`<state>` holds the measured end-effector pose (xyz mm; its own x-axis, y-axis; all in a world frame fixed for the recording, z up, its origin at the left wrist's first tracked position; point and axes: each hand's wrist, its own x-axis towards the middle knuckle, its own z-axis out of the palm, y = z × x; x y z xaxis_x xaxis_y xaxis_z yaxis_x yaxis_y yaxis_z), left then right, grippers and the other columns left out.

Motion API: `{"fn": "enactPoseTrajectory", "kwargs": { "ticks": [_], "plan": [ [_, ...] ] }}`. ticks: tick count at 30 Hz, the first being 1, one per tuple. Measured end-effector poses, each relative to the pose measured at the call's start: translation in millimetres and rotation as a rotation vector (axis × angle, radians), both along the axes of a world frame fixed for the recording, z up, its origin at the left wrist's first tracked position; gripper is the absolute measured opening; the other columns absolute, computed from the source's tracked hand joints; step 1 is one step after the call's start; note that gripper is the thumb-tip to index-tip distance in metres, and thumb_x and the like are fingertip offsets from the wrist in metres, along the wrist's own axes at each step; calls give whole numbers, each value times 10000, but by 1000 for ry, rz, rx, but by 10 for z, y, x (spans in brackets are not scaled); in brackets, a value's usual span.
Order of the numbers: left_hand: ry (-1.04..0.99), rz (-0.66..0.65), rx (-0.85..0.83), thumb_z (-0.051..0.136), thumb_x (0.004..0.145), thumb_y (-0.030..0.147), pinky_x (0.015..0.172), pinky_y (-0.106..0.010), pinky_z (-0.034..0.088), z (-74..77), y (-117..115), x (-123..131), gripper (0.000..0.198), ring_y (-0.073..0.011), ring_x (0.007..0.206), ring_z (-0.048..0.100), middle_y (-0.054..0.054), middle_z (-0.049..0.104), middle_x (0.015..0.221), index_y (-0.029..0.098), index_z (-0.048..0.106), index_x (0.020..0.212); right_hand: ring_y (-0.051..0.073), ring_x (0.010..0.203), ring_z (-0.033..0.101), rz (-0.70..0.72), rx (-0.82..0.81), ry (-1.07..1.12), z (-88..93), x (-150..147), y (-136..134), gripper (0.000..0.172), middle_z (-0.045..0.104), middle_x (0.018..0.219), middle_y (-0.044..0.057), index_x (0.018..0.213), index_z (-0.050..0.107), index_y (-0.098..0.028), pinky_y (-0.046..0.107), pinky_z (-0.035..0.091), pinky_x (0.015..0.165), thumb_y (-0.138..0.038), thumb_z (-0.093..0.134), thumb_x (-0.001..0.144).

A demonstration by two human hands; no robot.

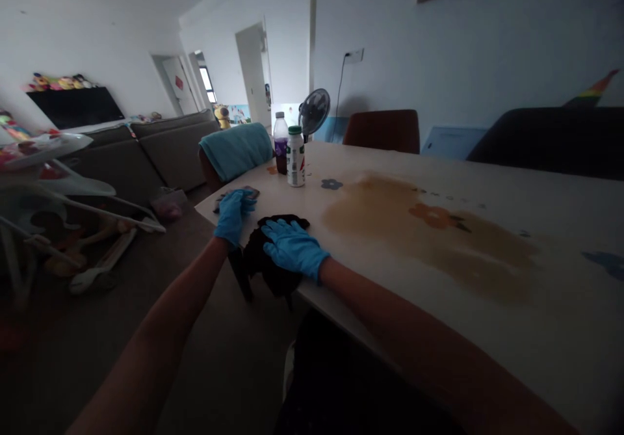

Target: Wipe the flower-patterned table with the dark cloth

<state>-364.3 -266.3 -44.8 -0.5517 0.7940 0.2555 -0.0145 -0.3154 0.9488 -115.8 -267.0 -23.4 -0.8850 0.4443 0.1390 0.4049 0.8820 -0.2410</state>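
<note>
My right hand (pixel 296 250), in a blue glove, lies flat with fingers spread on a black cloth (pixel 280 281). The cloth is bunched at the table's near left corner and hangs over the edge. To its left, my gloved left hand (pixel 234 215) has its fingers bent over a flat, dark, phone-like object (pixel 251 192) at the table's left edge; most of that object is hidden. On the pale table (pixel 370 285), a wide brown spill (pixel 380 207) spreads right of my right hand, over printed flowers.
A white bottle with a green cap (pixel 295 158) and a purple-labelled bottle (pixel 280 145) stand beyond my hands. Behind them is a fan (pixel 314 111). Chairs surround the table, one draped with a teal towel (pixel 237 151). A white high chair (pixel 73 181) stands far left.
</note>
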Motion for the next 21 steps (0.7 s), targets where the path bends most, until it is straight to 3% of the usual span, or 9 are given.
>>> {"fn": "enactPoseTrajectory", "kwargs": {
  "ticks": [4, 9, 15, 21],
  "plan": [
    [-20, 134, -36, 608, 1037, 286, 782, -367, 471, 39, -17, 21, 234, -184, 774, 666, -85, 787, 855, 135, 772, 965, 305, 1703, 432, -14, 19, -31, 95, -204, 362, 598, 475, 1828, 134, 1778, 523, -139, 498, 277, 1432, -385, 498, 1233],
    [9, 158, -94, 714, 942, 425, 717, -328, 484, 77, -67, 126, 266, -192, 738, 646, -85, 774, 839, 169, 786, 935, 432, 1723, 349, -166, 30, -86, 160, -317, 839, 566, 467, 1834, 156, 1737, 585, -178, 705, 199, 1407, -402, 504, 1224],
    [10, 187, -115, 680, 920, 423, 701, -328, 508, 143, -114, 226, 284, -208, 729, 656, -101, 786, 860, 163, 792, 949, 375, 1645, 489, -346, 15, -117, 194, -204, 1245, 584, 513, 1798, 190, 1734, 568, -117, 512, 318, 1393, -380, 450, 1227],
    [-18, 208, -149, 699, 893, 429, 663, -302, 484, 201, -157, 293, 312, -191, 689, 656, -106, 784, 867, 133, 779, 949, 415, 1637, 511, -506, -15, -130, 161, -132, 1736, 569, 530, 1759, 271, 1686, 593, -37, 536, 357, 1378, -323, 484, 1206]
  ]
}}
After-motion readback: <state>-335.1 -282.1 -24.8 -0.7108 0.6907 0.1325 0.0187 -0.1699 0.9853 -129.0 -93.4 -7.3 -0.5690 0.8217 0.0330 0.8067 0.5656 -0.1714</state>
